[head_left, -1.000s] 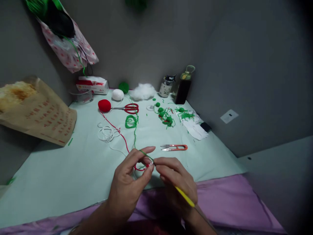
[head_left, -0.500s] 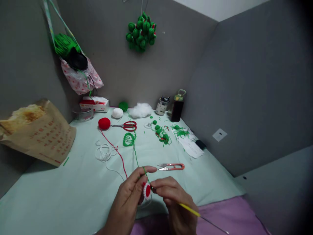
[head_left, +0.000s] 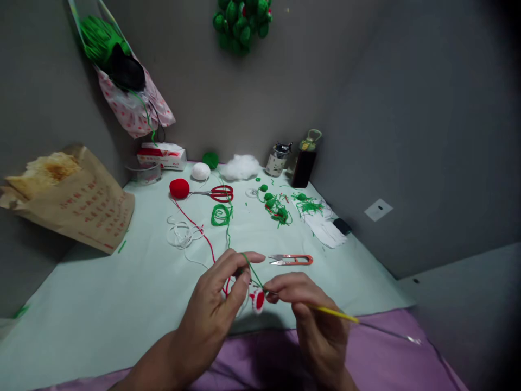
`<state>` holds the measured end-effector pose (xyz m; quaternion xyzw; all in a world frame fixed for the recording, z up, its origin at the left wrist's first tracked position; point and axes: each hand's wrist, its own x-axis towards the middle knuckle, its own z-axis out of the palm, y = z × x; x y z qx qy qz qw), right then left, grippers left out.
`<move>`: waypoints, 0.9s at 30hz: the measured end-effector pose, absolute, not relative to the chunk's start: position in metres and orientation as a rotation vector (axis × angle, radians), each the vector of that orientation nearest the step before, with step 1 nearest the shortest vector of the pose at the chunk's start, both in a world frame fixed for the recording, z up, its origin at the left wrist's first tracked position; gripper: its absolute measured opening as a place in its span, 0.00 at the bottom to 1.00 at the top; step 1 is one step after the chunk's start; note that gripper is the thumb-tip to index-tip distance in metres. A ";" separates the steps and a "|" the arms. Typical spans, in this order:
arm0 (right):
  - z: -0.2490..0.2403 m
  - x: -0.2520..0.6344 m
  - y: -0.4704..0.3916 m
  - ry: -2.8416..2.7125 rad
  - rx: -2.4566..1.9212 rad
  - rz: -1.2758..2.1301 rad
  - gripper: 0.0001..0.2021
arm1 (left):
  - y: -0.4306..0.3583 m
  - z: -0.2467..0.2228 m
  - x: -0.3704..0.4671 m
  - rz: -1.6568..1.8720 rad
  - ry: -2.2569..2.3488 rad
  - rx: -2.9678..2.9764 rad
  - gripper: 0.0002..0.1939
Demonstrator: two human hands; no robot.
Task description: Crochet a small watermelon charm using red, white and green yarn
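Observation:
My left hand has green yarn looped over its raised index finger, and its thumb presses near the other fingers. The yarn runs down to a small red and white crocheted piece, which hangs between my two hands, just right of my left thumb. My right hand pinches a crochet hook with a yellow handle; its tip is at the top of the crocheted piece. Red yarn and white yarn lead toward my left hand.
Orange snips lie beyond my hands. Farther back are red-handled scissors, a red yarn ball, white stuffing, green crocheted pieces and a bottle. A paper bag stands left.
The crocheted piece has left my left fingertips and now hangs by the hook. My right hand has moved right with the hook. The view has tilted downward.

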<state>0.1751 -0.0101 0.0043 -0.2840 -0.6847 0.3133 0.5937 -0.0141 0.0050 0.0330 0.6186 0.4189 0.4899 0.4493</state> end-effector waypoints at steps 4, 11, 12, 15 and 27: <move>0.008 0.178 -0.015 -1.724 -0.718 0.535 0.13 | 0.002 0.035 -0.015 1.333 1.046 1.599 0.12; 0.008 0.173 -0.015 -1.763 -0.719 0.418 0.13 | -0.004 0.028 -0.015 1.235 1.016 1.267 0.10; 0.008 0.173 -0.015 -1.768 -0.717 0.405 0.13 | -0.004 0.027 -0.015 1.225 1.001 1.216 0.10; 0.006 0.174 -0.016 -1.787 -0.736 0.386 0.13 | -0.003 0.025 -0.014 1.242 0.953 1.121 0.11; 0.005 0.173 -0.011 -1.792 -0.701 0.201 0.13 | 0.001 0.026 -0.006 1.282 1.094 1.080 0.06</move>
